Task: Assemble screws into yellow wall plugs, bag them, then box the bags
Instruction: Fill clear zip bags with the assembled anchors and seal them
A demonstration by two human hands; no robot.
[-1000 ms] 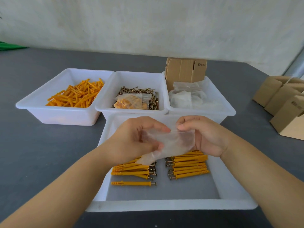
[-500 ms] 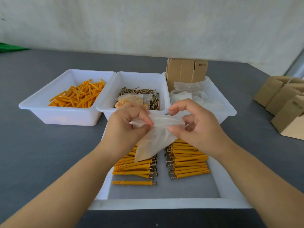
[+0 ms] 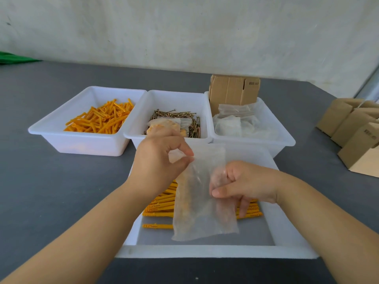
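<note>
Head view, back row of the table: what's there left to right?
Tub of yellow wall plugs → tub of screws → tub of clear bags with flat cardboard at its back → folded cardboard boxes.

Both forearms bare, no sleeves, gloves or jewelry visible.

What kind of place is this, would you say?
Probably a small hand-packing workbench. White bins hold loose yellow wall plugs and screws, the near tray holds assembled ones, the hands hold a clear bag, and cardboard boxes wait at the right.
</note>
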